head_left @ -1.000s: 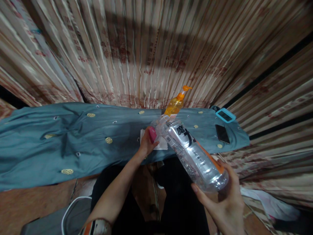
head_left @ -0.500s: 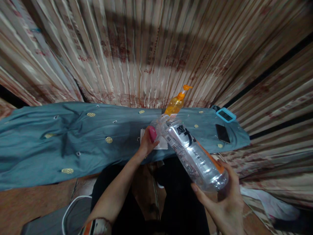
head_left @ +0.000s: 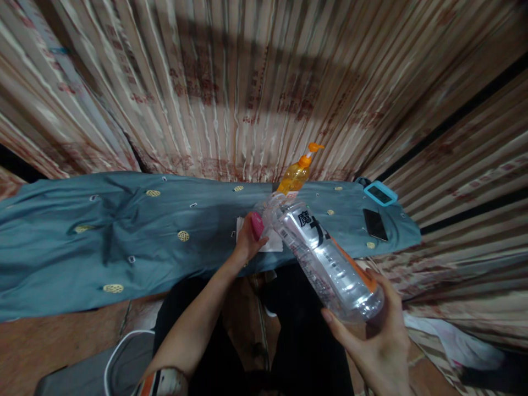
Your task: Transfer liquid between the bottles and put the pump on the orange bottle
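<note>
Above the near edge of a cloth-covered desk (head_left: 210,220), a large clear bottle (head_left: 325,261) is held aslant between two hands, with its neck end pointed toward the far left and its base brought out over the lap. The base is cupped by the right hand (head_left: 377,330), whose thumb is laid along one side and whose fingers are wrapped around the other, the spread being about as wide as the bottle itself. By the left hand (head_left: 247,239), closed more tightly, a small pink piece (head_left: 257,226) is gripped at the neck end; whether it is a cap seated on the mouth or a separate thing held against it cannot be told. As far as can be judged, the bottle has already been taken up and tilted, and both ends are secured; the pink piece is not yet drawn away from the neck, and neither thing is set down. Any liquid inside cannot be made out. Beneath the left hand, a white sheet (head_left: 273,245) is partly covered. Just behind the neck, the lower part of an orange pump bottle (head_left: 293,178) is hidden, while a dark phone (head_left: 375,224) and a blue-framed device (head_left: 380,193) are left lying apart at the right.
</note>
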Available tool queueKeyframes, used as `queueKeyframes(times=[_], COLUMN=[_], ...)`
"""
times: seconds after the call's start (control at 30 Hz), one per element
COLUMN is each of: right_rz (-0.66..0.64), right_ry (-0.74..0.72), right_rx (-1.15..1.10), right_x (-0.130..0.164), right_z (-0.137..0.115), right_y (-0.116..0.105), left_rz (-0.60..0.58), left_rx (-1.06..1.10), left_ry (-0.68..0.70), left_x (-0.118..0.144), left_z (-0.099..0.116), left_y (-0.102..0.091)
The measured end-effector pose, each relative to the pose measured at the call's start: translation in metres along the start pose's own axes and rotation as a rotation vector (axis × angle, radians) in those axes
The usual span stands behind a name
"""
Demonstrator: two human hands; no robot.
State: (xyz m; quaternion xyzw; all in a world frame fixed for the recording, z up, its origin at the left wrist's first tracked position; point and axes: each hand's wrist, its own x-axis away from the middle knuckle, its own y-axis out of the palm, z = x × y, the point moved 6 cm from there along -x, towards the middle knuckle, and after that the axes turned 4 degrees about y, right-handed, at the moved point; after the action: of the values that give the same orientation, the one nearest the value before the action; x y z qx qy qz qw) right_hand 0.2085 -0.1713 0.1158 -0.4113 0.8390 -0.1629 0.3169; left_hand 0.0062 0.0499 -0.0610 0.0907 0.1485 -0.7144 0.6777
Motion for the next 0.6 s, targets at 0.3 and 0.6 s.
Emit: queueKeyframes(times=[0.3,0.6], right_rz=[0.018,0.012], right_ry=[-0.013,-0.002], right_rx=[0.042,0.005], right_x=[0.0005,0.0006], right_z=[-0.001,0.0005], right_y=[-0.0009,0.0006], left_rz=[0.022,0.022], left_rx=[0.008,0.012], left_ry=[-0.018,-0.035], left_x=[-0.0009,-0.0009], left_z=[-0.0042,-0.0076], left_y=[0.0006,0.0014])
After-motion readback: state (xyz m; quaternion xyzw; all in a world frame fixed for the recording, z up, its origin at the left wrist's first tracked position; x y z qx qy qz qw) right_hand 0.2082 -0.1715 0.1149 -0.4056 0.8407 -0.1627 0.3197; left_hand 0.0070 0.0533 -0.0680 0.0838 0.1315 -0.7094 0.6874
